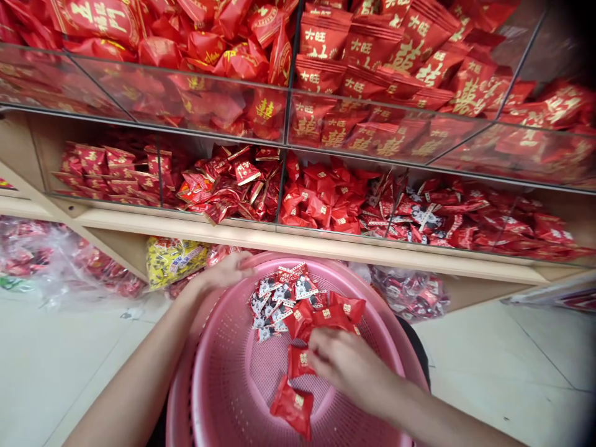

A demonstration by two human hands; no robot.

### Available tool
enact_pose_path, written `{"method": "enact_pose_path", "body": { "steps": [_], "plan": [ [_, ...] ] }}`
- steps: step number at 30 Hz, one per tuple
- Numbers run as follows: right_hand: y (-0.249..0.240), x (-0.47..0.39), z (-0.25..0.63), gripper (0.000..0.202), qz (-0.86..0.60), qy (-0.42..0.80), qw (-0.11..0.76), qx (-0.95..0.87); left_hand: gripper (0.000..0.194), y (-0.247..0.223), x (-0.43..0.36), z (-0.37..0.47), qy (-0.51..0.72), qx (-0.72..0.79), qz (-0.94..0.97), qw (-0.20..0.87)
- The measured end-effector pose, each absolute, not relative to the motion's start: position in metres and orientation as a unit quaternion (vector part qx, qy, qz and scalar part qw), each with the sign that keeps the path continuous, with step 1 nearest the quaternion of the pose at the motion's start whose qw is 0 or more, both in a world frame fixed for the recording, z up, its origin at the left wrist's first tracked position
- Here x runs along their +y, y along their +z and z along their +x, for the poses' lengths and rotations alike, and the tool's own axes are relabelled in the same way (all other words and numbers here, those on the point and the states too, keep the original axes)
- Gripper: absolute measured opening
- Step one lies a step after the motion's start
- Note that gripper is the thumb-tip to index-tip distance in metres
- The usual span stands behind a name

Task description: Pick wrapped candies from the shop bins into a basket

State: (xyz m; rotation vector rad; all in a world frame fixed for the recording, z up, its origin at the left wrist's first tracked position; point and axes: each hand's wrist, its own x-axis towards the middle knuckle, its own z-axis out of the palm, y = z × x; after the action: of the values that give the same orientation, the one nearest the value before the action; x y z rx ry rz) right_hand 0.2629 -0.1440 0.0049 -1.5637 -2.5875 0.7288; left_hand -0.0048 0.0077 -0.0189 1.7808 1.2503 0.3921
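Observation:
A round pink plastic basket with a perforated wall stands in front of me, apparently nested in another pink one. At its far left rim, my left hand is closed over the edge. Inside, my right hand has its fingers curled down at a red wrapped candy with gold print; the fingertips are partly hidden. Nearer to me lies another red candy. Several more red candies lie just beyond this hand. Black, white and red candy packets are heaped at the basket's far left.
Beyond the basket runs a wooden shelf with clear dividers, its bins filled with red candies. Larger red packets fill the bins above. Below stand a yellow candy bag and clear bags of candy on the tiled floor.

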Motion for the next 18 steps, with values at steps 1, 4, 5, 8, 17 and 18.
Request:
{"method": "enact_pose_path", "body": {
  "steps": [1, 4, 5, 8, 17, 18],
  "plan": [
    [-0.001, -0.152, 0.252, 0.010, -0.479, 0.236, -0.038, -0.844, 0.048, -0.019, 0.008, -0.005, 0.161, 0.502, 0.721, 0.449],
    [-0.025, -0.173, 0.222, 0.051, -0.441, 0.215, -0.175, -0.853, 0.046, -0.019, 0.006, -0.005, 0.165, 0.498, 0.721, 0.452],
    [-0.033, -0.178, 0.214, 0.061, -0.442, 0.205, -0.196, -0.851, 0.046, -0.018, 0.006, -0.005, 0.166, 0.497, 0.719, 0.456],
    [-0.050, -0.186, 0.199, 0.065, -0.454, 0.175, -0.216, -0.847, 0.044, -0.016, 0.005, -0.005, 0.166, 0.496, 0.723, 0.452],
    [-0.020, -0.169, 0.216, 0.044, -0.484, 0.247, -0.138, -0.828, 0.049, -0.018, 0.006, -0.005, 0.167, 0.519, 0.716, 0.435],
    [-0.009, -0.164, 0.223, 0.042, -0.498, 0.250, -0.091, -0.825, 0.050, -0.018, 0.006, -0.005, 0.167, 0.521, 0.717, 0.432]
  ]
}}
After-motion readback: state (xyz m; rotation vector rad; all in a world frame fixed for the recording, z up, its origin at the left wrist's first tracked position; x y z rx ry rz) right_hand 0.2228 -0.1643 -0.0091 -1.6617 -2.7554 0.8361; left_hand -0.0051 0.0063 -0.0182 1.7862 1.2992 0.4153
